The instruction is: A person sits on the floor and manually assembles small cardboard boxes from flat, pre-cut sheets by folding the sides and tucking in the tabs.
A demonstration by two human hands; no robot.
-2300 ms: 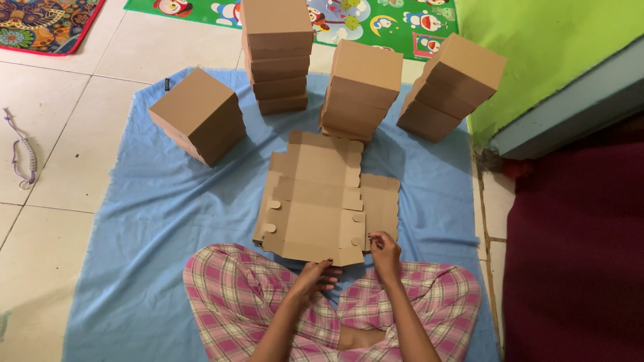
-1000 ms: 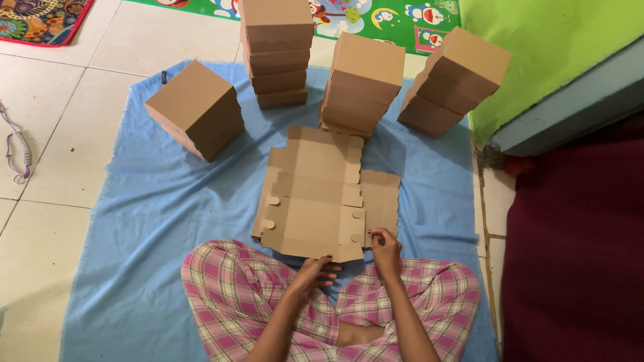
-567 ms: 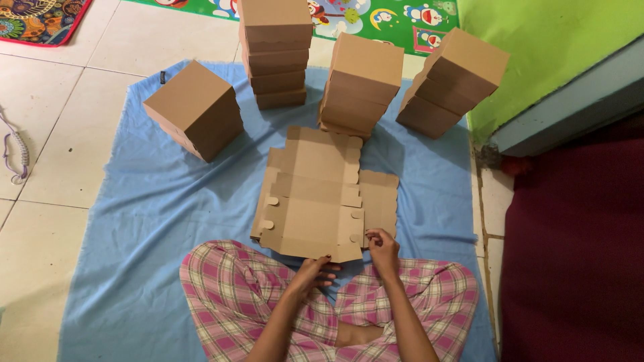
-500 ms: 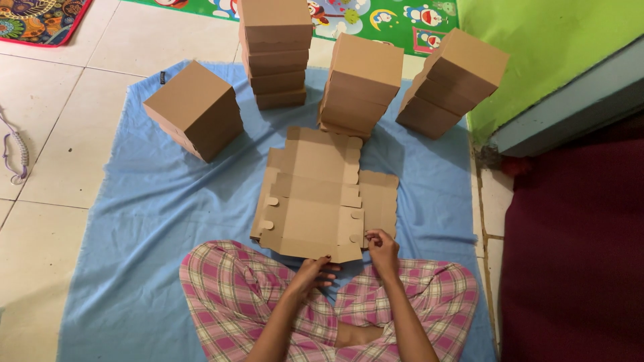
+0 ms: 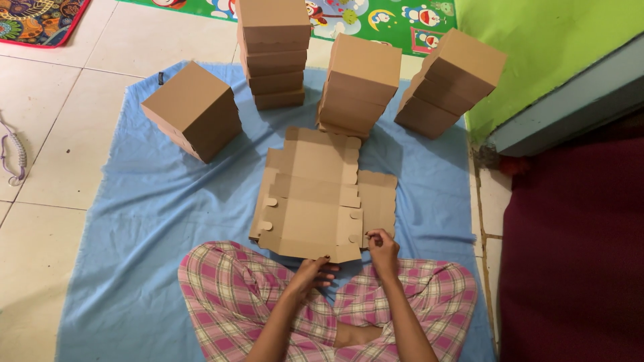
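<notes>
Hands first: our left hand (image 5: pixel 314 273) rests with curled fingers at the near edge of a flat cardboard box blank (image 5: pixel 322 201), fingertips touching that edge, while our right hand (image 5: pixel 382 247) pinches the blank's near right corner between thumb and fingers. We sit cross-legged in pink plaid trousers (image 5: pixel 228 295) on a blue cloth (image 5: pixel 147 221) spread over a pale tiled floor (image 5: pixel 40 154). The blank lies flat on the cloth just beyond our knees, on top of more unfolded sheets whose edges show at its left and right.

Farther out stand four stacks of folded brown boxes: a low stack (image 5: pixel 194 110) to the far left, a tall stack (image 5: pixel 272 50) beside it, a third stack (image 5: pixel 359 84) just beyond the blank, and a leaning stack (image 5: pixel 453 84) to the far right. A green wall (image 5: pixel 537 47) rises on the right, a dark red surface (image 5: pixel 577 248) below it, and a patterned green mat (image 5: pixel 376 17) lies beyond the cloth.
</notes>
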